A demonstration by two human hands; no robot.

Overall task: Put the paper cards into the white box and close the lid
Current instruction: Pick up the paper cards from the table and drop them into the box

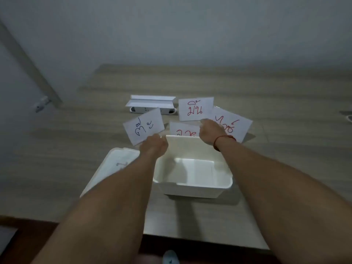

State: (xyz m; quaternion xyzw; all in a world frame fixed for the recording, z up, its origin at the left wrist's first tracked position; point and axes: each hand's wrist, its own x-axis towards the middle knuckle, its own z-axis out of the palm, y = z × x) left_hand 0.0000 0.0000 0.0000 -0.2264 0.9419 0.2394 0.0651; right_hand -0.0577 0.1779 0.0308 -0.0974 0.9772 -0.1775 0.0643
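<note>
An open white box (192,185) stands near the table's front edge, nothing visible inside. Its white lid (112,166) lies flat to the left, partly under my left forearm. My left hand (153,147) holds up a paper card with blue writing (143,126), tilted, just left of the box's far rim. My right hand (210,131) grips the bottom edge of a card with red writing (196,109), raised beyond the box. Another red-lettered card (233,123) lies behind my right wrist. A third red-lettered card (182,130) shows between my hands, its lower part hidden by the box.
A white power strip with a folded white holder (152,105) sits at the back of the wooden table (285,149). A grey wall runs behind. The table's front edge is close below the box, with dark floor under it.
</note>
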